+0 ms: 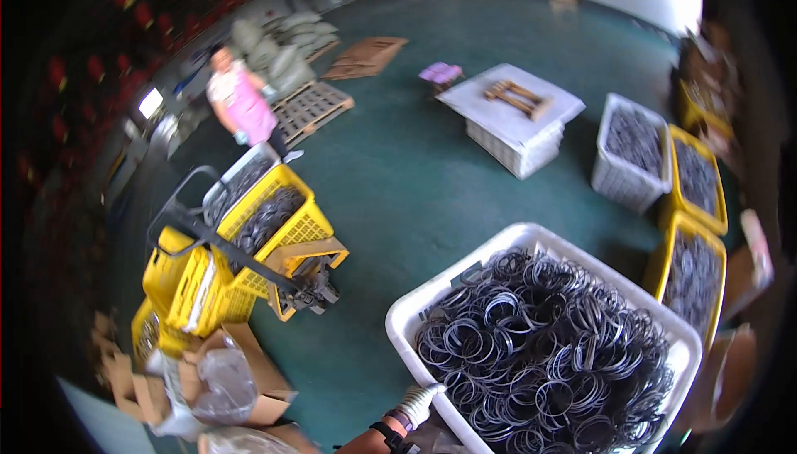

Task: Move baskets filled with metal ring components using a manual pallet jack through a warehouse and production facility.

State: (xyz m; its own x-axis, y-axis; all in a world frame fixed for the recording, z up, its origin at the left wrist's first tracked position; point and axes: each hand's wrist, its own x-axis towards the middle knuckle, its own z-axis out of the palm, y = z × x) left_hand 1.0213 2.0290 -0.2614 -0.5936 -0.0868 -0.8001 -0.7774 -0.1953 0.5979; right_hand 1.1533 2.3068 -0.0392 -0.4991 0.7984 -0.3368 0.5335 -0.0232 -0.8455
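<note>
My left hand [416, 405], in a pale knitted glove with a dark band at the wrist, reaches up from the lower edge. Its fingers close on the left rim of a big white plastic basket [465, 266]. Heaped inside that basket are many thin dark metal rings [540, 346], some loose and some in bundles. My right hand does not show.
At left, yellow baskets [303, 226] stand by a pallet jack [311, 284], above an open cardboard box [249, 371]. A person in a pink apron [249, 105] stands beyond. A low white table [515, 101] bears a wooden frame; ring-filled baskets [635, 197] line the right.
</note>
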